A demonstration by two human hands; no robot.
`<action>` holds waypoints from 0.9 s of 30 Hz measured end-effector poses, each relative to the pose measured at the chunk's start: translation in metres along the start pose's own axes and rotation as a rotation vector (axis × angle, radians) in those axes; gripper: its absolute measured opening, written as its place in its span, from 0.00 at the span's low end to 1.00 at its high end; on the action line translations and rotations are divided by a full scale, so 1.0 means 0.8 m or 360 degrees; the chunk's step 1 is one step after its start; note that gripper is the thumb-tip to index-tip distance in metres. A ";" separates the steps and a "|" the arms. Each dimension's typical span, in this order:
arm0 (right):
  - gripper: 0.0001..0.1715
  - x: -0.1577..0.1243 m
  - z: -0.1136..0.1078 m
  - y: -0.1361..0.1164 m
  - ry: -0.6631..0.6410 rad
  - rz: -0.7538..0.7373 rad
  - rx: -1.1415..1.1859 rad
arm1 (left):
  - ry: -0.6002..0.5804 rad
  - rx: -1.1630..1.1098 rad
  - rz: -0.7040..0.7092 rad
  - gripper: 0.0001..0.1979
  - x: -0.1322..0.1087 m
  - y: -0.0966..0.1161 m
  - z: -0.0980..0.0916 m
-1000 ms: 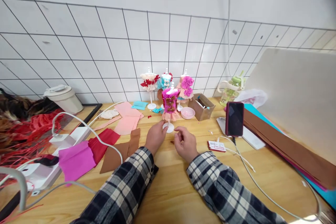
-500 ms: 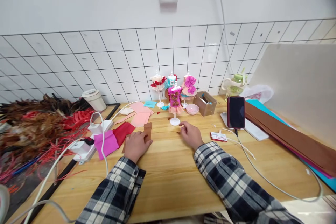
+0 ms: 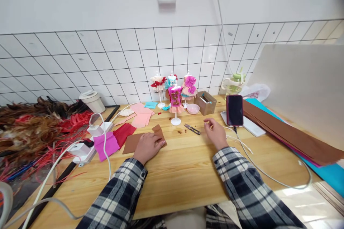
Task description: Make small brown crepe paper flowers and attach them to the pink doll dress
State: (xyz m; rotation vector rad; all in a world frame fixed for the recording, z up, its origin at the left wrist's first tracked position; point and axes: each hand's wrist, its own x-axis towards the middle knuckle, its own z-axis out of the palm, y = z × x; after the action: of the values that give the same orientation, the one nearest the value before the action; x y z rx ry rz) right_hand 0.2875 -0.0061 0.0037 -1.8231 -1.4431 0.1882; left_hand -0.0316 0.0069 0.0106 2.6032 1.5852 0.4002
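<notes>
My left hand (image 3: pixel 149 146) lies flat with its fingers stretched over brown crepe paper (image 3: pixel 131 144), covering part of it. Beyond its fingers a smaller brown piece (image 3: pixel 159 132) sticks out. My right hand (image 3: pixel 215 133) rests at the table's right, fingers loosely bent and apart, with nothing visible in them. Just left of it lies a pair of thread snips (image 3: pixel 192 129), with small brown scraps (image 3: pixel 180 132) nearby. Behind these stands a small white dress form (image 3: pixel 176 105) in a magenta bodice with brown bows and a peach skirt.
More dressed forms (image 3: pixel 189 87), a pink bowl (image 3: pixel 192 108) and a cardboard box (image 3: pixel 205 103) stand behind. Red (image 3: pixel 124 134) and magenta paper (image 3: pixel 106 146) lie left, beside a power strip (image 3: pixel 85 152) with cables. On the right are a phone (image 3: pixel 234 111) and long paper sheets (image 3: pixel 285 132).
My right hand has moved right, uncovering the snips and brown scraps and covering the red-and-white card. My left hand has slid right with the brown paper. The view has turned slightly.
</notes>
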 end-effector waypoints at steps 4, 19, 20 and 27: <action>0.19 -0.019 -0.040 0.034 0.0036 0.0026 -0.0185 | 0.0017 -0.0047 0.0090 0.23 0.000 -0.003 0.005; 0.27 -0.020 -0.096 0.111 -0.0476 0.0034 -0.0883 | 0.0124 -0.0257 0.0431 0.13 -0.006 0.033 0.010; 0.28 -0.014 -0.092 0.113 -0.0488 0.0067 -0.0936 | 0.0122 -0.0265 0.0437 0.13 -0.006 0.034 0.010; 0.22 0.032 -0.100 0.125 -0.1089 0.0334 -0.0603 | 0.0117 -0.0299 0.0437 0.13 -0.008 0.028 0.012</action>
State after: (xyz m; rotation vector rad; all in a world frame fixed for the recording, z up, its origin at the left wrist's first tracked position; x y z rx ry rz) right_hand 0.4164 -0.0268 0.0020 -2.3591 -1.8284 0.7472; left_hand -0.0126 -0.0081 0.0046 2.6884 1.1430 0.6355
